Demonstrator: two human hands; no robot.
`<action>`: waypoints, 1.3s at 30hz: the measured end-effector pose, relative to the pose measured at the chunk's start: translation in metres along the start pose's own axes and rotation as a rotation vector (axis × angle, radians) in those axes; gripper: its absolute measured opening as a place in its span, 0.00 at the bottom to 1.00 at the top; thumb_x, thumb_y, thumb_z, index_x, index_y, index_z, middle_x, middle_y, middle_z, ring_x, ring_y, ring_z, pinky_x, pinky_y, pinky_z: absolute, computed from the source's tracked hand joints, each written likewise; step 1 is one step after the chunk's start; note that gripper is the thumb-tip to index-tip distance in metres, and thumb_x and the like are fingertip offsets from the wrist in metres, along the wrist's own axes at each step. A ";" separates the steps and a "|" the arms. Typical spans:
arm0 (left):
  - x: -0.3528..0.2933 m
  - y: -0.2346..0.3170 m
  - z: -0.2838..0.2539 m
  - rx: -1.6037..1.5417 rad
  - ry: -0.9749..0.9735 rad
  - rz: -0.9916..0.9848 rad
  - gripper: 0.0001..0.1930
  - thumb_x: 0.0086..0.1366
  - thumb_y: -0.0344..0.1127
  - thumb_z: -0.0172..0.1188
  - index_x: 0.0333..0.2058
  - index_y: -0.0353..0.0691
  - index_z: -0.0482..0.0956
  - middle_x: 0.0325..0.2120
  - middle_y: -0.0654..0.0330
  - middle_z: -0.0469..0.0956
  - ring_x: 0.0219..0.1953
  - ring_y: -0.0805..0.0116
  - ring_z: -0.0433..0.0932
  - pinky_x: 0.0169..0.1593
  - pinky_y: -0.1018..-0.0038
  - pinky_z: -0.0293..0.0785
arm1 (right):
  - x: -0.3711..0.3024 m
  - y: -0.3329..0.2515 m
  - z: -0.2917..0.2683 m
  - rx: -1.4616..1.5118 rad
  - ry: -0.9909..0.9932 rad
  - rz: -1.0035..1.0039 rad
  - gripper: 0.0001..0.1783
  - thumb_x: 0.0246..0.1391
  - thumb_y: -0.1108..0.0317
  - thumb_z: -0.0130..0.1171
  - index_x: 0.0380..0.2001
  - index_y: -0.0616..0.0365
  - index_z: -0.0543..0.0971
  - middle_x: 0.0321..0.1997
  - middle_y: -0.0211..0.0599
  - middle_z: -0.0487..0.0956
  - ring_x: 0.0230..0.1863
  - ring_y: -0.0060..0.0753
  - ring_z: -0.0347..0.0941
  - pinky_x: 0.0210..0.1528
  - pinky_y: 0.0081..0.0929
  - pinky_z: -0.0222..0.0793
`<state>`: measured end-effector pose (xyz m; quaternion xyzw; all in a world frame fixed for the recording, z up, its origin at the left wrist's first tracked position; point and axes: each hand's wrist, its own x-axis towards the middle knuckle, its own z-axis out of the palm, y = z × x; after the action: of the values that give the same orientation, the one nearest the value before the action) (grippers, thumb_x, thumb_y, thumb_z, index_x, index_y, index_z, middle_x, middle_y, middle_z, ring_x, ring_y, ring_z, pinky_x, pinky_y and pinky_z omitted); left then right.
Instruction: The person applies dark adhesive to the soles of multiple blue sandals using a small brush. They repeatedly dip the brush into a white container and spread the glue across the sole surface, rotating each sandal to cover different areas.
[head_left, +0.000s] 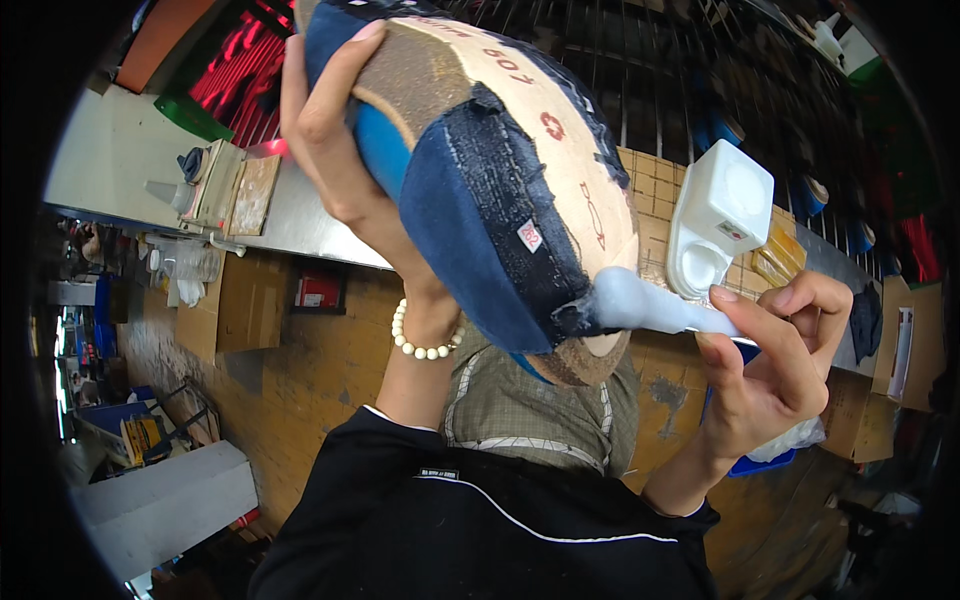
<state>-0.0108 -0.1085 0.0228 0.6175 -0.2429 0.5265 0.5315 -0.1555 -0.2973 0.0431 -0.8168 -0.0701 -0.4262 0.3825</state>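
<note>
Close in front of me, a dark blue shoe upper (430, 220) sits stretched over a last, its underside turned up. Its cream insole board (560, 130) carries red marks, and frayed dark fabric edges fold over it. My left hand (345, 140) grips the far end, fingers wrapped round its left side. Between thumb and fingers, my right hand (775, 350) pinches a pale glue brush (650, 305). The rounded, white-coated tip of the brush touches the folded edge at the shoe's near end. Beyond the right hand stands a white glue container (735, 195) with a round cup at its front.
A metal worktop (320, 230) crosses behind the shoe, with a gridded tan board (650, 180) under the container. Yellowish wrapped blocks (778, 255) lie beside it. Past the worktop is a dark rack of rods (650, 60). Cardboard boxes (240, 305) stand at the left.
</note>
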 end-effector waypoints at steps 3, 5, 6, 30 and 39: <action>0.005 -0.019 -0.005 0.131 0.053 0.140 0.31 0.53 0.54 0.67 0.51 0.43 0.72 0.53 0.63 0.73 0.65 0.51 0.59 0.66 0.57 0.55 | -0.004 -0.003 0.002 -0.020 0.044 0.007 0.27 0.17 0.56 0.81 0.30 0.50 0.88 0.37 0.27 0.59 0.33 0.21 0.58 0.30 0.17 0.56; 0.015 -0.047 -0.016 0.303 0.039 0.347 0.31 0.53 0.54 0.67 0.51 0.43 0.72 0.53 0.64 0.73 0.65 0.51 0.59 0.67 0.57 0.54 | -0.008 -0.007 0.004 0.016 0.063 0.015 0.27 0.17 0.57 0.81 0.31 0.49 0.88 0.37 0.27 0.59 0.32 0.21 0.58 0.29 0.16 0.56; 0.019 -0.047 -0.017 0.369 0.028 0.393 0.31 0.53 0.54 0.67 0.51 0.42 0.72 0.53 0.64 0.73 0.65 0.51 0.58 0.67 0.57 0.54 | -0.009 -0.008 0.007 0.059 0.063 0.014 0.27 0.17 0.57 0.81 0.31 0.49 0.88 0.37 0.27 0.58 0.32 0.20 0.58 0.29 0.16 0.56; -0.015 0.009 -0.006 -0.053 -0.204 -0.044 0.26 0.56 0.40 0.66 0.51 0.37 0.71 0.54 0.56 0.69 0.65 0.55 0.61 0.68 0.61 0.58 | -0.020 0.015 0.015 0.183 -0.046 0.076 0.24 0.21 0.58 0.81 0.29 0.51 0.88 0.37 0.27 0.60 0.34 0.21 0.59 0.29 0.16 0.54; -0.025 0.010 -0.008 -0.121 -0.272 -0.107 0.27 0.56 0.41 0.67 0.52 0.39 0.70 0.55 0.53 0.67 0.65 0.54 0.61 0.67 0.60 0.60 | -0.019 0.022 0.011 0.261 -0.126 -0.006 0.25 0.19 0.60 0.82 0.30 0.51 0.88 0.37 0.27 0.62 0.34 0.22 0.59 0.33 0.18 0.55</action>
<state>-0.0305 -0.1111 0.0035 0.6619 -0.3108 0.3933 0.5573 -0.1501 -0.3013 0.0127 -0.7850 -0.1514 -0.3624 0.4791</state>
